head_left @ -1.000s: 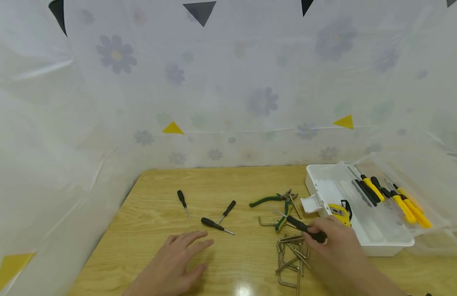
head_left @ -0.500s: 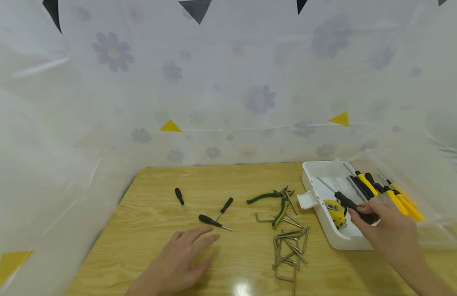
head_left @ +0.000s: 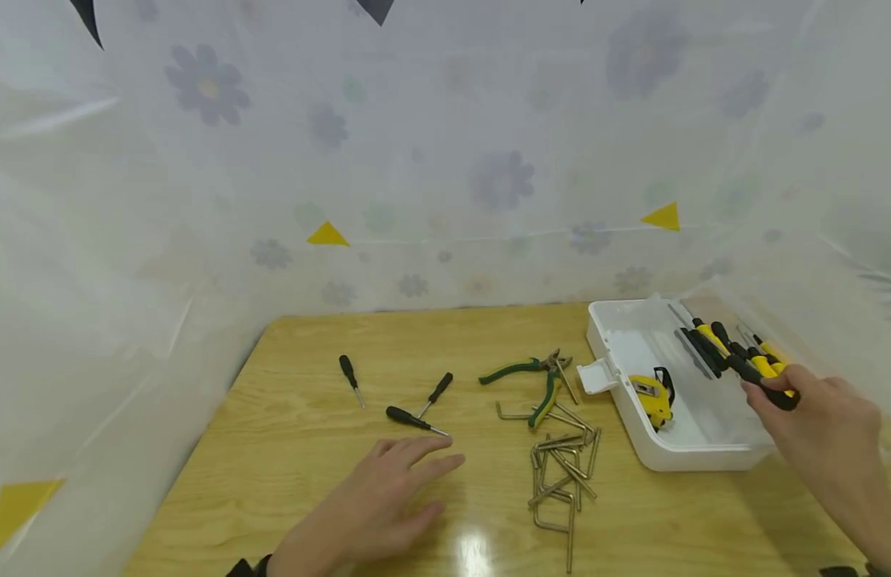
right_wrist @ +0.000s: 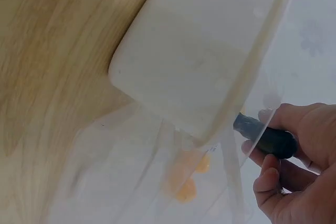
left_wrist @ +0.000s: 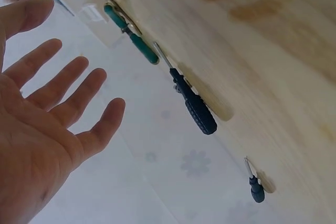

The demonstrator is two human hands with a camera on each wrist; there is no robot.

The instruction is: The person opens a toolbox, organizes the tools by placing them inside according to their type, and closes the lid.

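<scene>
In the head view my right hand [head_left: 824,421] pinches a black-handled screwdriver [head_left: 766,385] by its handle, over the right side of the white toolbox [head_left: 698,458]. Its shaft is lost among the tools behind it. The right wrist view shows thumb and fingers around the dark handle [right_wrist: 270,139], beside the clear lid's edge. My left hand [head_left: 384,497] hovers low over the table with fingers spread, holding nothing. Just beyond its fingertips lies a small black screwdriver [head_left: 409,418], and a second one [head_left: 437,393] touches or crosses it. Another small screwdriver [head_left: 350,377] lies farther left.
Inside the toolbox are a yellow tape measure [head_left: 653,398] and several yellow-and-black tools [head_left: 712,336]. The clear lid [head_left: 741,296] hangs open to the right. Green-handled pliers [head_left: 550,397] and a pile of hex keys [head_left: 561,473] lie left of the box. A floral curtain [head_left: 417,160] stands behind.
My right hand has carried the screwdriver rightward from above the hex keys and across the toolbox to its right side. The left hand has shifted slightly right, still spread.
</scene>
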